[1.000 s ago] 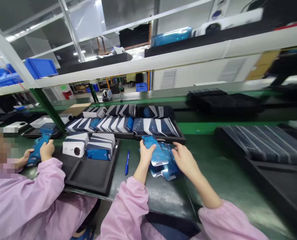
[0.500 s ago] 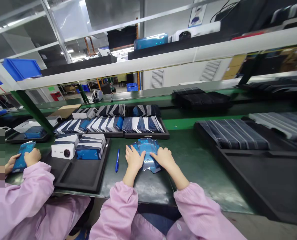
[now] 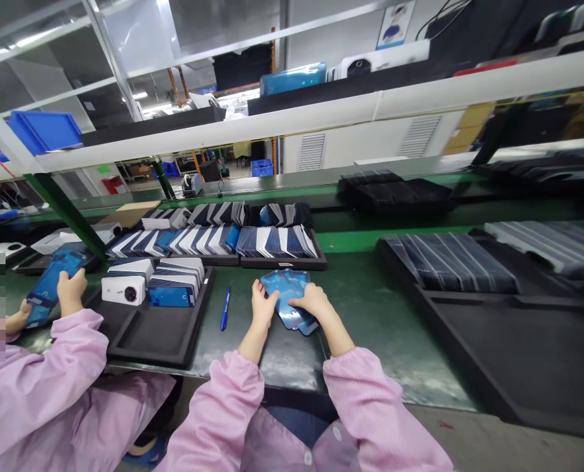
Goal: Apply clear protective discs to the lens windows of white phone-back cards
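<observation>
On the green table (image 3: 370, 314), straight ahead of the person, lies a loose pile of blue-filmed panels (image 3: 286, 288), slightly fanned and flat on the surface. Both hands are on it. The left hand (image 3: 262, 308) takes the pile's left edge, fingers curled together around it and thumb on top. The right hand (image 3: 312, 303) covers the right side, fingers bent over the edge and thumb laid across the top panel, so the pile sits clamped between the two hands.

Just left of the left hand, a blue pen (image 3: 225, 309) lies on the table, touching nothing. Next to the pen sits a black tray (image 3: 149, 337) holding a white device (image 3: 123, 290) and a stack (image 3: 176, 283) of similar pieces. Behind the pile, the rear trays (image 3: 282, 263) carry rows of parts standing on edge. Well off to the right lies a long tray (image 3: 518, 347). At the far left, a co-worker's hand (image 3: 70, 290) grips a blue part (image 3: 50, 282), tilted upward.
</observation>
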### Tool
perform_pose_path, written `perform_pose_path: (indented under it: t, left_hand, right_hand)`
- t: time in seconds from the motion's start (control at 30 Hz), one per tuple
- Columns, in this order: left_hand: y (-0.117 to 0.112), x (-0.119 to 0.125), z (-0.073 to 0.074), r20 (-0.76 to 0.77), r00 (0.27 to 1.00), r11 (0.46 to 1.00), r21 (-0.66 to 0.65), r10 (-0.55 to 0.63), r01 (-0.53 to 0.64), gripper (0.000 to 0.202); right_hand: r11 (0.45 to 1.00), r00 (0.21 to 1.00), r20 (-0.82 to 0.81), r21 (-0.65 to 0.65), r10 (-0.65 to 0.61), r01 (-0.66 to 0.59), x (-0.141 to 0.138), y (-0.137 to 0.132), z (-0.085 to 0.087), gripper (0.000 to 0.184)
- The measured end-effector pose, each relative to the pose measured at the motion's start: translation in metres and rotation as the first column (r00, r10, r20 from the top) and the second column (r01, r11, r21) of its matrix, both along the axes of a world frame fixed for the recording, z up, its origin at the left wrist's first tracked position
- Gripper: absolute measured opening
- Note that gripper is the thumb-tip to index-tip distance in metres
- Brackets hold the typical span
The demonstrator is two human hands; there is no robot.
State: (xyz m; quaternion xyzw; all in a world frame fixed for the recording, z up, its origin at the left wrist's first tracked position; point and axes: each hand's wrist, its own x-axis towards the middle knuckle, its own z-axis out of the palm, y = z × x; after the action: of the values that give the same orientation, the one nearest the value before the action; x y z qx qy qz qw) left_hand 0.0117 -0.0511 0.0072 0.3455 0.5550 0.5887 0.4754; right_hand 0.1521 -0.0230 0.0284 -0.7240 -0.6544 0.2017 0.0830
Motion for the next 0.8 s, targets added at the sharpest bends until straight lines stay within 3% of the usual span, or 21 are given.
perform_pose_path:
  t: [0.13, 0.23, 0.33, 0.43, 0.6, 0.8]
  left_hand:
    - [0.01, -0.001, -0.002, 0.112, 0.993, 0.999, 0.004, -0.042, 0.041, 0.046]
    - [0.017, -0.005, -0.003, 0.157, 0.983, 0.995, 0.002, -0.099, 0.1, 0.039]
    - [0.019, -0.005, -0.004, 0.161, 0.975, 0.988, 0.06, -0.153, 0.145, 0.045]
    - [0.016, -0.002, -0.003, 0.153, 0.97, 0.975, 0.142, -0.19, 0.169, 0.066]
    - [0.01, 0.0, -0.002, 0.138, 0.97, 0.96, 0.223, -0.201, 0.168, 0.084]
    - [0.013, -0.005, -0.008, 0.194, 0.961, 0.964, 0.218, -0.198, 0.155, 0.084]
  right_hand:
    - [0.999, 0.996, -0.084, 0.034, 0.043, -0.041, 0.007, 0.006, -0.008, 0.034]
    - [0.997, 0.983, -0.17, 0.063, 0.064, -0.054, 0.014, 0.009, -0.015, 0.029]
    - [0.993, 0.962, -0.266, 0.113, 0.064, -0.035, 0.019, 0.01, -0.024, 0.026]
    - [0.985, 0.921, -0.386, 0.173, 0.06, 0.008, 0.02, 0.009, -0.036, 0.026]
    - [0.962, 0.784, -0.617, 0.247, 0.063, 0.117, 0.019, 0.006, -0.055, 0.028]
    - [0.939, 0.555, -0.831, 0.22, 0.038, 0.265, 0.017, 0.01, -0.065, 0.024]
